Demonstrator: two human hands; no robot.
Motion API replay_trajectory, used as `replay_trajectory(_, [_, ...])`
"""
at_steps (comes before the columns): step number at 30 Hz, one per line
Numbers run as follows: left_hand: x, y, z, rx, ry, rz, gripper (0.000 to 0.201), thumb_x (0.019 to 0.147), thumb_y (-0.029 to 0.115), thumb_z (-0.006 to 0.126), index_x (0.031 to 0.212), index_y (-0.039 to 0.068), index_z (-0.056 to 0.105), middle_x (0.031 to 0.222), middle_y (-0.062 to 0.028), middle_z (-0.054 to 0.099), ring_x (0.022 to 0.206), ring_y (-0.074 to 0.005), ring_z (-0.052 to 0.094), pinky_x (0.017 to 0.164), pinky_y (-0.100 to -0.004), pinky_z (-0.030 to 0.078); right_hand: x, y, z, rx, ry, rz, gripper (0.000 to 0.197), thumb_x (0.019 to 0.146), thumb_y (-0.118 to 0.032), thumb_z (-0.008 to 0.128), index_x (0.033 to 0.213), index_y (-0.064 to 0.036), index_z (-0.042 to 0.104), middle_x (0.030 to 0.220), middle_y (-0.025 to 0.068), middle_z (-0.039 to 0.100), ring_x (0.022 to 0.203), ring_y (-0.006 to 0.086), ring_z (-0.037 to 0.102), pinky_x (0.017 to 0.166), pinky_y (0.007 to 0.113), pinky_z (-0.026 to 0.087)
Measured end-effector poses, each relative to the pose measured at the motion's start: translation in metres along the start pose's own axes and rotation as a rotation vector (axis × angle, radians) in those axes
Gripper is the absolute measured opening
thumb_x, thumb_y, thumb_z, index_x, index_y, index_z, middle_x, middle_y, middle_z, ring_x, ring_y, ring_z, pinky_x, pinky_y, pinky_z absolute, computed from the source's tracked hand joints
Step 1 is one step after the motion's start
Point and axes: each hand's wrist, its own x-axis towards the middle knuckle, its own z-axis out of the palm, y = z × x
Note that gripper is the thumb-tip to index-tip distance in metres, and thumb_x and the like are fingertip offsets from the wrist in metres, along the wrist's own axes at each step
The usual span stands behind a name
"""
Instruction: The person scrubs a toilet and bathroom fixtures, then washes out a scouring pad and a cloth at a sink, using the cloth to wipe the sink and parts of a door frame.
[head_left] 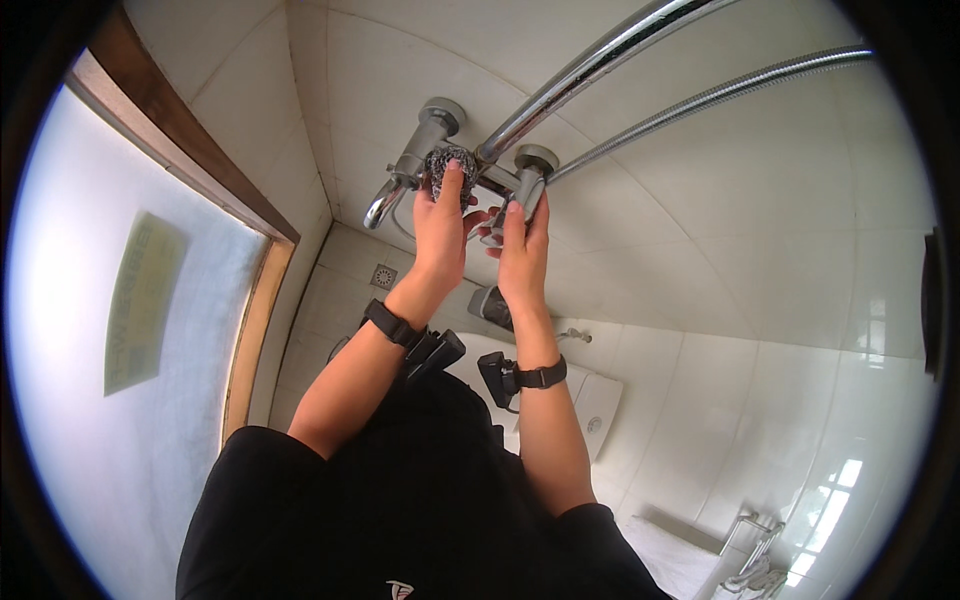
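And here we are at the shower mixer (408, 158), chrome, fixed to a tiled wall (640, 190), with both hands right up at it! The left hand (440, 225) has a grey, curly metal scourer (450, 168) in its grip, thumb laid over the front, the mesh up at the middle of the mixer. Does it press on the metal? The hand covers that spot, so no call from this angle. Over to the right hand (522, 245), fingers curled around the mixer's right-hand end, thumb lying along the metal. The curved spout (380, 205) pokes out at the mixer's left, just beside the scourer. A thick chrome pipe (580, 85) climbs away above the mixer to the right, and a ribbed hose (715, 95) sweeps off to its right. Down below the mixer, a square floor drain (384, 276) sits to the left, a white cistern (598, 415) to the right.
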Motion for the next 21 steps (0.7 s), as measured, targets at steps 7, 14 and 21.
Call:
replay_trajectory(7, [0.025,0.013,0.004,0.119,-0.040,-0.132,0.031,0.104,0.045,0.064,0.109,0.015,0.059,0.096,0.0008,0.063,0.084,-0.0129,0.059,0.065,-0.0322,0.052,-0.001,-0.001,0.005,0.021,0.005,-0.025,0.066,0.108,-0.037,0.053,0.163,-0.0103,0.027,0.100,0.0043,0.068,0.080,0.0130,0.069,0.060,0.027,0.051])
replay_trajectory(14, [0.023,-0.018,-0.024,-0.122,-0.220,-0.141,0.031,0.112,0.033,0.051,0.123,0.004,0.058,0.113,-0.0091,0.066,0.083,-0.0204,0.070,0.070,-0.0337,0.062,0.003,0.008,0.001,0.024,0.041,-0.060,0.066,0.108,-0.036,0.054,0.162,-0.0084,0.029,0.102,0.0034,0.066,0.081,0.0107,0.065,0.060,0.026,0.054])
replay_trajectory(21, [0.014,-0.033,-0.022,-0.064,-0.099,-0.046,0.029,0.112,0.028,0.050,0.123,0.002,0.057,0.103,-0.0109,0.069,0.087,-0.0230,0.073,0.067,-0.0325,0.062,0.000,0.001,0.004,0.032,0.035,-0.047,0.066,0.108,-0.036,0.052,0.163,-0.0079,0.028,0.104,0.0047,0.067,0.085,0.0124,0.066,0.060,0.028,0.054])
